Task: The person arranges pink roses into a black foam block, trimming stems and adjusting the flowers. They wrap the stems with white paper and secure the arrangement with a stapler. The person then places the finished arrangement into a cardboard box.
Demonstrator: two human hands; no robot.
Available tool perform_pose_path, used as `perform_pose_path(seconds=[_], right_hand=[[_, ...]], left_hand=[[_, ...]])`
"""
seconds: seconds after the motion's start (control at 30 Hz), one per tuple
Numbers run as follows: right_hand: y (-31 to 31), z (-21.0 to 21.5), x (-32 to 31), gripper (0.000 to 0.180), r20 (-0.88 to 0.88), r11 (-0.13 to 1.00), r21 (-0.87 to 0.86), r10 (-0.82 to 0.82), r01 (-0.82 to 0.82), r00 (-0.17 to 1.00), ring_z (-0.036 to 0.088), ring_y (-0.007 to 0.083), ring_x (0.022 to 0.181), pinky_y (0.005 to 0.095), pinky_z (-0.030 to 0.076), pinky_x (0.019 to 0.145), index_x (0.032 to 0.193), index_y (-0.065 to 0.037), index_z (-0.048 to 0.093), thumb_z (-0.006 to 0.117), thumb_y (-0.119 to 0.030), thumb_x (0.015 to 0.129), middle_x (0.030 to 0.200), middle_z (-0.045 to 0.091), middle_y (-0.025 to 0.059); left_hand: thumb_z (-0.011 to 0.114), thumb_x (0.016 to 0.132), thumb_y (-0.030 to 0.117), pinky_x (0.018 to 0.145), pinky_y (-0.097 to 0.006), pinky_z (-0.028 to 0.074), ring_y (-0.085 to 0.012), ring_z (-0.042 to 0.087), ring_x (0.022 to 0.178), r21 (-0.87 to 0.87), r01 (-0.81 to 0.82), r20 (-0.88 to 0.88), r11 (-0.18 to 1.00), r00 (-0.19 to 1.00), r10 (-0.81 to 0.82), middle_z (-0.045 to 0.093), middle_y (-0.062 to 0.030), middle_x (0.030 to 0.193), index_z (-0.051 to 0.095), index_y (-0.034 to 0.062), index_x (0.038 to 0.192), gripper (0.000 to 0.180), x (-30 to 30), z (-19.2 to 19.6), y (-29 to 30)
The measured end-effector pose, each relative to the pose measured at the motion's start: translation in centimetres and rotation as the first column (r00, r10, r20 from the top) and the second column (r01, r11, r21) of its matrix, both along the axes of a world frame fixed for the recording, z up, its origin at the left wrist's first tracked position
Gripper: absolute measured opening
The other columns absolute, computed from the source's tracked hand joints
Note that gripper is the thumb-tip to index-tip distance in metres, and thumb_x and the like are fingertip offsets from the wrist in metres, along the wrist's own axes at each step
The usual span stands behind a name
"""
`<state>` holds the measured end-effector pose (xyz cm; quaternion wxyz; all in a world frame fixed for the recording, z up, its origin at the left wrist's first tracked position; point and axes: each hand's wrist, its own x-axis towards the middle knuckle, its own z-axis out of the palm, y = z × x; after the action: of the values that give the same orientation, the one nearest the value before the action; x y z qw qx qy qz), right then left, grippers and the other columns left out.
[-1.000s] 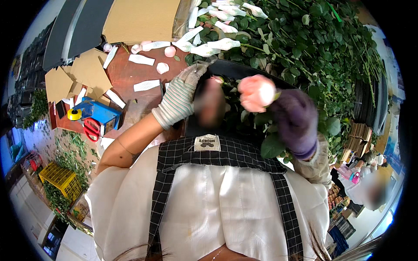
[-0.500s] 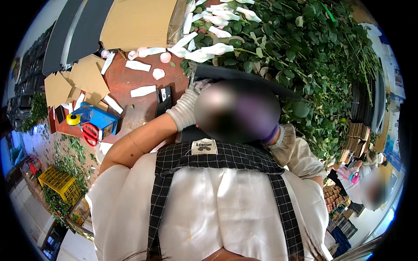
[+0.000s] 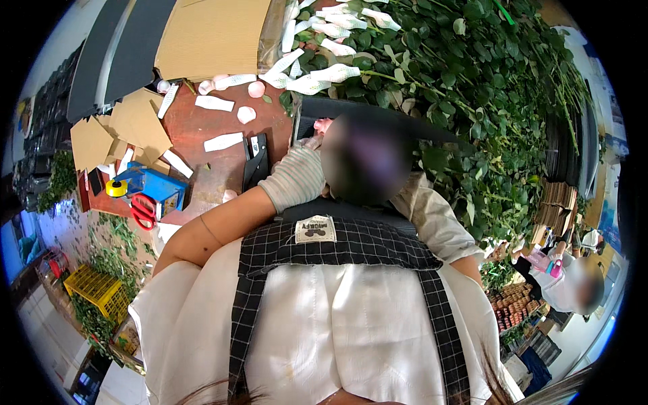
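Note:
My left hand (image 3: pixel 297 177), in a grey-white knit glove, is raised in front of my chest, its fingertips next to a pink rose bud (image 3: pixel 322 125). A blurred patch hides those fingers and all of my right hand; only its beige sleeve (image 3: pixel 432 216) shows. A black tray edge (image 3: pixel 378 116) lies just beyond the hands. A white apron with black checked straps (image 3: pixel 337 324) fills the lower view.
The brown table (image 3: pixel 209 128) carries white paper wraps, pink buds, cardboard pieces (image 3: pixel 135 125), a blue tape dispenser (image 3: pixel 152 189), red scissors (image 3: pixel 143 210) and a black tool (image 3: pixel 255 162). Green rose foliage (image 3: pixel 486 101) is heaped on the right. A yellow crate (image 3: pixel 91 290) stands on the floor. Another person (image 3: pixel 574 287) is at lower right.
Both hands have come down and in toward my chest. The pink rose, held high in the purple-gloved right hand a second ago, is now mostly hidden behind the blurred patch.

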<state>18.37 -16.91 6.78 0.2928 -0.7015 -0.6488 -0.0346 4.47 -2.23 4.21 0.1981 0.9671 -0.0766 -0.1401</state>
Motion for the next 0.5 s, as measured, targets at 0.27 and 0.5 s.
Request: perform_pose_path(seconds=[0.27, 0.5], right_hand=[[-0.6, -3.4, 0.1, 0.029, -0.987, 0.972, -0.043, -0.006, -0.232, 0.160, 0.057, 0.0154, 0.097, 0.0276, 0.048, 0.084, 0.120, -0.005, 0.054, 0.047, -0.018, 0.095, 0.109, 0.058, 0.0074], [0.3, -9.0, -1.0, 0.019, -0.764, 0.961, -0.133, 0.057, -0.244, 0.643, 0.055, 0.0191, 0.082, 0.0323, 0.048, 0.073, 0.105, -0.008, 0.058, 0.052, -0.020, 0.092, 0.096, 0.057, 0.0065]], left_hand=[[0.067, 0.067, 0.026, 0.092, -0.043, 0.043, -0.0324, 0.048, 0.116, -0.154, -0.063, 0.203, 0.986, 0.975, 0.094, 0.056, -0.0175, 0.116, 0.062, 0.0033, 0.106, 0.046, -0.2, 1.6, 0.8], [0.061, 0.082, 0.015, 0.087, -0.039, 0.046, -0.0311, 0.059, 0.098, -0.425, -0.255, 0.453, 0.868, 0.770, 0.448, 0.064, -0.0146, 0.105, 0.065, 0.0046, 0.104, 0.025, -3.5, 2.0, 5.8]])
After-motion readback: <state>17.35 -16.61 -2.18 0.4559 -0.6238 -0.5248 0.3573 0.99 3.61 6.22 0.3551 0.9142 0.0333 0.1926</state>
